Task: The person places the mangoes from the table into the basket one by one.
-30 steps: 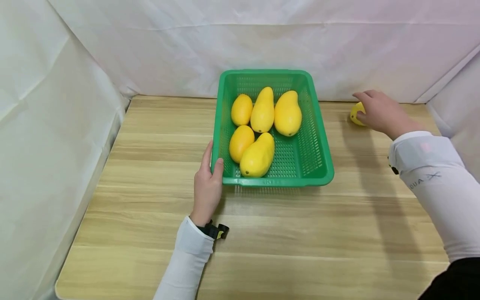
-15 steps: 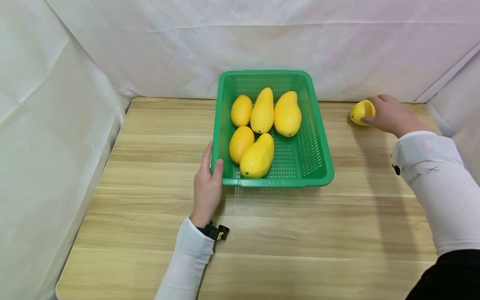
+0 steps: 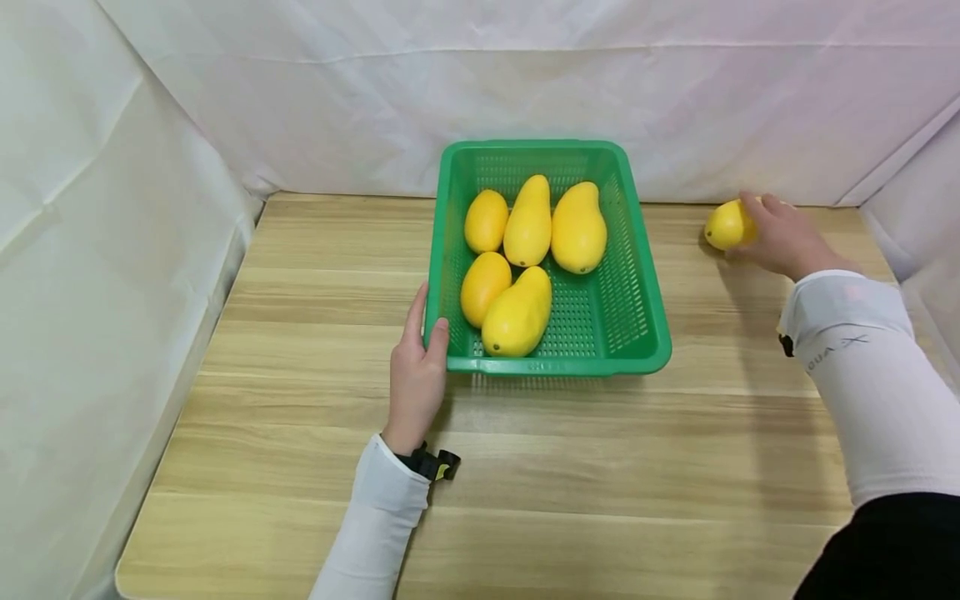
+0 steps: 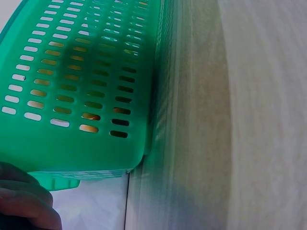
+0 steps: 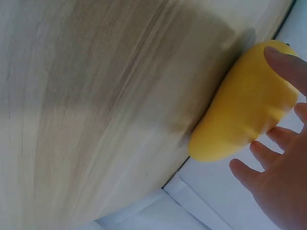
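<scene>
In the head view my left hand (image 3: 417,379) grips the near left corner of a green plastic basket (image 3: 558,365), thumb on the rim and fingers along the outer side. Inside lie several yellow mangoes (image 3: 529,221), in two groups towards its left and back. The left wrist view shows the basket's slotted wall (image 4: 62,143) and curled fingers (image 4: 29,203) at its corner. My right hand (image 3: 787,237) is at a single mango (image 3: 727,225) on the table's far right. In the right wrist view its thumb lies on one side of that mango (image 5: 244,103), fingertips against the other.
A wood-grain table (image 3: 300,400) carries everything. White cloth (image 3: 360,108) stands along its back edge and both sides. The single mango lies near the back edge, close to that cloth. The basket's front right part has bare mesh floor.
My right hand first drew back to the right from above the single mango, then its fingers closed over the mango's right part. The left hand and basket stay put.
</scene>
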Demonstrator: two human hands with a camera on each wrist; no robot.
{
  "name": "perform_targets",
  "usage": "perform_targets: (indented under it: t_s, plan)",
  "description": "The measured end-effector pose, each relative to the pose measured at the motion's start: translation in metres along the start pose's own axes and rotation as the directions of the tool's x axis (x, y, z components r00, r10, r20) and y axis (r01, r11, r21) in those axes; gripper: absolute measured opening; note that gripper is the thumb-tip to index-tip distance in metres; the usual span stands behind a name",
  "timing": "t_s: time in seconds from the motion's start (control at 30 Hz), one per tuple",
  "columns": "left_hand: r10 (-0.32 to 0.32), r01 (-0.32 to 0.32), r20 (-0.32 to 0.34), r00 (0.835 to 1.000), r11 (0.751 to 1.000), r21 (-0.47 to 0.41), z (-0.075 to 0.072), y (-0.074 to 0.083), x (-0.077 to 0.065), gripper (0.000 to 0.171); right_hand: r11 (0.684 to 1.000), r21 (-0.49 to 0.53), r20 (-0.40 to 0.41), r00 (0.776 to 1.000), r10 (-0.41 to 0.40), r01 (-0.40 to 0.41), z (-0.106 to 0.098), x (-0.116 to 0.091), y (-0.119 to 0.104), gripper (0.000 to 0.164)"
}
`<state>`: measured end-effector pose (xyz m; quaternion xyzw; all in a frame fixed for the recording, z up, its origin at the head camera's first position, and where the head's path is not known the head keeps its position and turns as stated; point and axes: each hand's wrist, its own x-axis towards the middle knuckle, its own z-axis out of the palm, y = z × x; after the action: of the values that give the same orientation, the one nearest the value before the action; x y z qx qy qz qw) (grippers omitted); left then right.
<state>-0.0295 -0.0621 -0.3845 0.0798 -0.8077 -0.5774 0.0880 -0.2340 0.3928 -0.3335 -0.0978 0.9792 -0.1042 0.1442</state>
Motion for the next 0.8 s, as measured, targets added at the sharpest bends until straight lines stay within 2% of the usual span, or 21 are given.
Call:
perform_targets:
  t_s: [0.1,0.3,0.5,0.8]
  plan:
    - [0.003,-0.003,-0.005,1.000,1.000,0.000,0.000,-0.001,0.000,0.050,1.000,0.010,0.011,1.000,0.017,-0.017,0.002,0.001,-0.001,0.089]
    - [0.013,-0.013,-0.001,1.000,1.000,-0.002,0.001,0.000,0.000,0.050,0.993,0.046,0.051,0.993,0.110,-0.112,0.003,0.000,-0.006,0.088]
    - [0.008,-0.008,0.005,1.000,1.000,-0.006,0.001,0.001,0.000,0.050,0.983,0.033,0.077,0.981,0.179,-0.182,0.003,-0.001,-0.012,0.093]
    - [0.004,-0.004,0.000,1.000,1.000,0.002,0.000,0.001,0.001,0.052,0.976,-0.003,0.082,0.972,0.219,-0.219,0.009,0.001,-0.015,0.098]
